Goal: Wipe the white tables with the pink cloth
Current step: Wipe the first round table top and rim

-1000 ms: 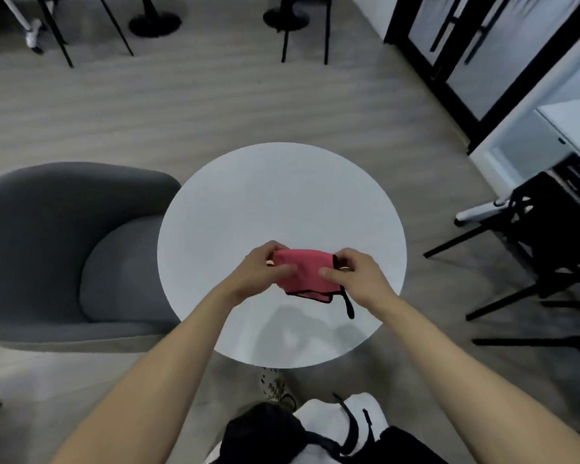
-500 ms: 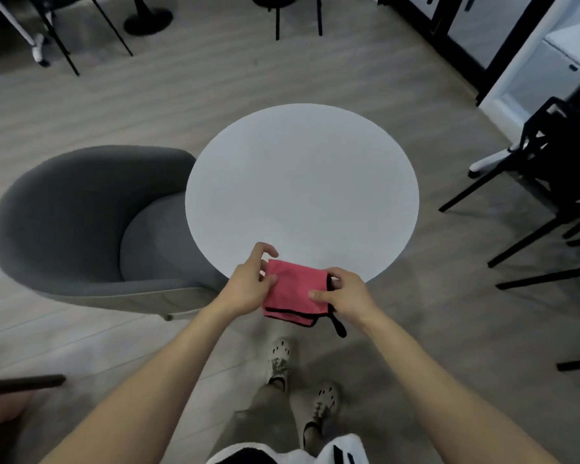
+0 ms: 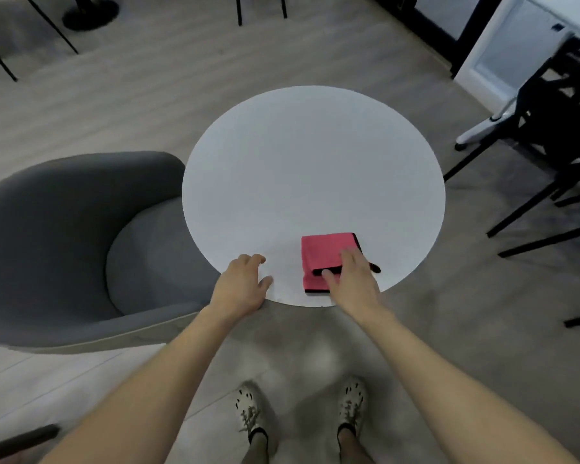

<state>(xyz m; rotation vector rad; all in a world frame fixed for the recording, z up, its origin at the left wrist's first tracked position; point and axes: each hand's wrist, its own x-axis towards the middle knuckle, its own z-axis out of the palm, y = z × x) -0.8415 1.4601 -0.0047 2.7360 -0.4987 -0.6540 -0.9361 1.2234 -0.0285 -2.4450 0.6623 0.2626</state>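
The pink cloth [image 3: 327,259], folded into a rough rectangle with a dark trim along its edges, lay flat on the round white table [image 3: 312,175], close to the near rim and a little right of the table's middle. A short dark loop or tag stuck out from under its right side.

The right hand [image 3: 352,279] rested palm down on the near right part of the cloth, fingers spread flat and pressing on it rather than curled around it; the thumb lay across a dark fold on the cloth's lower edge. The left hand [image 3: 241,284] was just beside the cloth to the left, apart from it, loosely opened and holding nothing, with its fingertips at the table's near rim. Whether it touched the tabletop could not be told for certain.

Both forearms were bare and reached in from the bottom of the view. Below them, the person's two pale shoes [image 3: 248,410] stood on the wood-look floor [image 3: 114,95].

A grey upholstered chair [image 3: 64,249] sat tight against the table's left side. To the right stood black chair frames [image 3: 549,155], well apart from the table, and more dark legs and a round base showed along the top edge.
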